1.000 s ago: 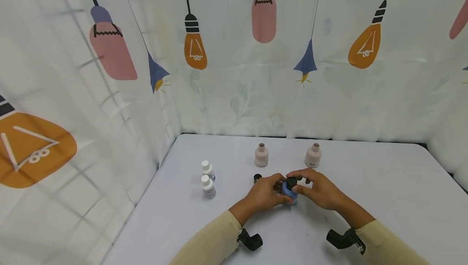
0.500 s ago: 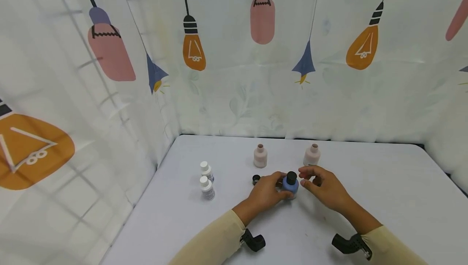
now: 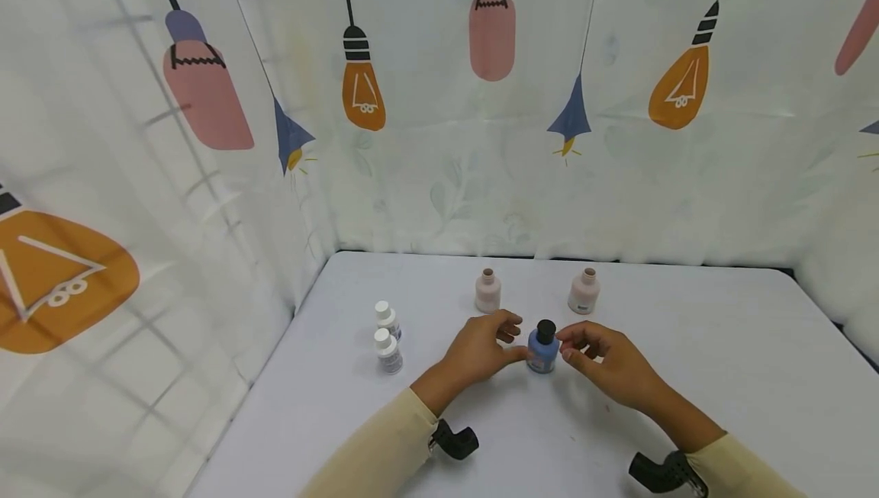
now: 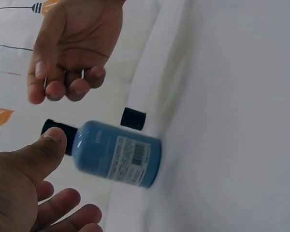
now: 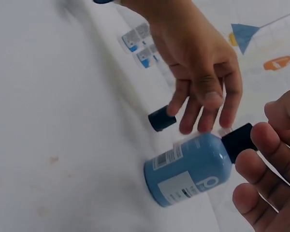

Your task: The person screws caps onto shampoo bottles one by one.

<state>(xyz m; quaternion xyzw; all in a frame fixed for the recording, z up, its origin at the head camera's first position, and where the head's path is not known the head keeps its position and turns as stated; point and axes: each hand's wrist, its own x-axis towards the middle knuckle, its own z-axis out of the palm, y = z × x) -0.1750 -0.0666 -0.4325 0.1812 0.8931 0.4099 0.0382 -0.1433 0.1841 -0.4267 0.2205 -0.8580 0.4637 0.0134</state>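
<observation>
Tabletop [image 3: 714, 338]: blue bottle [image 3: 543, 353] beside right hand [image 3: 610, 363].

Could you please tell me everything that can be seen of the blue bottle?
The blue bottle is smooth and slightly glossy, perhaps plastic or glass, with rounded shoulders. Its black cap sits on the neck. White labels bear fine print, one with a barcode, and a large pale letter marks the body. It stands upright on the white table, between the left hand and right hand; whether any fingertip touches it is unclear.
</observation>
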